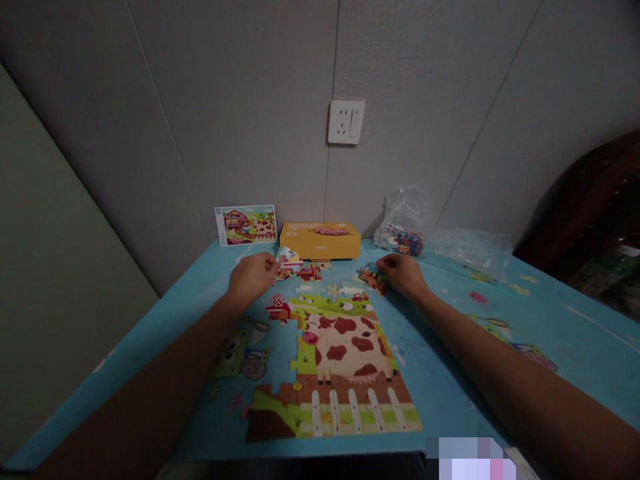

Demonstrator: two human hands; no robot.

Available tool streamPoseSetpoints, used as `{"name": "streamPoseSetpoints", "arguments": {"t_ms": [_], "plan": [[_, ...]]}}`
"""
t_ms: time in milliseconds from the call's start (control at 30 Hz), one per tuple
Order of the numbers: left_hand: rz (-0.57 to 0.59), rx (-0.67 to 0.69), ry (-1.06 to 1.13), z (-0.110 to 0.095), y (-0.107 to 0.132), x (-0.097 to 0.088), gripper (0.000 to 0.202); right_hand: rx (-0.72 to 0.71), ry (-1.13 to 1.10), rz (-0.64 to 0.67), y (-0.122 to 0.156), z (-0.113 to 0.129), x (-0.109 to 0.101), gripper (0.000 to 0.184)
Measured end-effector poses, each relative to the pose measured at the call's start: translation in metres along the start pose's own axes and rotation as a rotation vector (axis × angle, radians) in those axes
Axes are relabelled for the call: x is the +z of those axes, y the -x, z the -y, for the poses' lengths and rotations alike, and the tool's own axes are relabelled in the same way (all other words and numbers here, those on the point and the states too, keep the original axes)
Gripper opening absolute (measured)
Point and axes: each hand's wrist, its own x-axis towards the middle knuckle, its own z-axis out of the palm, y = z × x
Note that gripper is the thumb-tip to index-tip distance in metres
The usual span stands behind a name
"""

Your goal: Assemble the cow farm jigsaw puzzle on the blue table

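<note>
The left hand [253, 277] pinches a puzzle piece [289, 259]; the right hand [403, 273], curled, is at loose pieces [371, 280], its grip unclear. The partly built puzzle [350, 360] lies nearer on the worktop [530, 323].

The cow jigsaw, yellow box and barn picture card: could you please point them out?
Cow jigsaw [345, 353]: head view, on the cow's body.
Yellow box [320, 241]: head view, printed side.
Barn picture card [246, 227]: head view, printed middle.

Place: likely home room | cartoon tablecloth [530, 313] | children's jigsaw [350, 347] | wall socket [346, 122]
</note>
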Motion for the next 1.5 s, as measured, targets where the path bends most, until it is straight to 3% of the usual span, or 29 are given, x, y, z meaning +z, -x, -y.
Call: {"name": "streamPoseSetpoints", "arguments": {"t_ms": [67,167,333,433,500,567,633,700,833,933,1100,1200,1367,1500], "plan": [[-0.047,-0.039,0.039,0.005,-0.003,0.000,0.032,-0.026,-0.106,0.007,0.003,0.004,0.006,0.026],[-0.035,0.029,0.134,-0.001,-0.001,0.004,0.031,-0.076,-0.241,0.042,0.013,0.017,0.012,0.030],[0.164,0.340,0.424,-0.032,0.021,0.015,0.047,-0.350,-0.600,0.231,0.044,0.047,0.027,0.026],[0.258,0.401,0.499,-0.044,0.030,0.022,0.043,-0.476,-0.559,0.336,0.055,0.057,0.028,0.024],[0.249,0.343,0.524,-0.044,0.029,0.027,0.034,-0.492,-0.370,0.298,0.053,0.056,0.022,0.023],[0.161,0.208,0.540,-0.038,0.022,0.031,0.028,-0.438,-0.073,0.188,0.046,0.048,0.014,0.030],[0.021,0.043,0.521,-0.027,0.010,0.030,0.027,-0.313,0.230,0.113,0.037,0.034,0.007,0.040],[-0.094,-0.088,0.473,-0.012,-0.003,0.024,0.033,-0.171,0.401,0.143,0.028,0.020,0.002,0.046],[-0.262,-0.340,0.282,0.026,-0.021,0.005,0.042,-0.085,0.411,0.224,0.017,0.003,0.000,0.045],[-0.228,-0.420,0.138,0.047,-0.026,0.000,0.040,-0.070,0.369,0.249,0.013,-0.001,-0.002,0.039],[-0.082,-0.321,-0.026,0.052,-0.025,0.011,0.040,-0.033,0.246,0.292,0.008,0.001,-0.010,0.029],[-0.050,-0.242,-0.071,0.042,-0.022,0.015,0.049,-0.046,0.156,0.197,0.007,0.006,-0.010,0.032],[0.084,-0.068,-0.038,0.025,-0.015,0.021,0.077,-0.107,0.011,0.082,0.008,0.016,0.007,0.036],[0.102,0.039,-0.013,0.020,-0.012,0.026,0.068,-0.138,-0.019,0.072,0.006,0.019,0.021,0.029]]}}
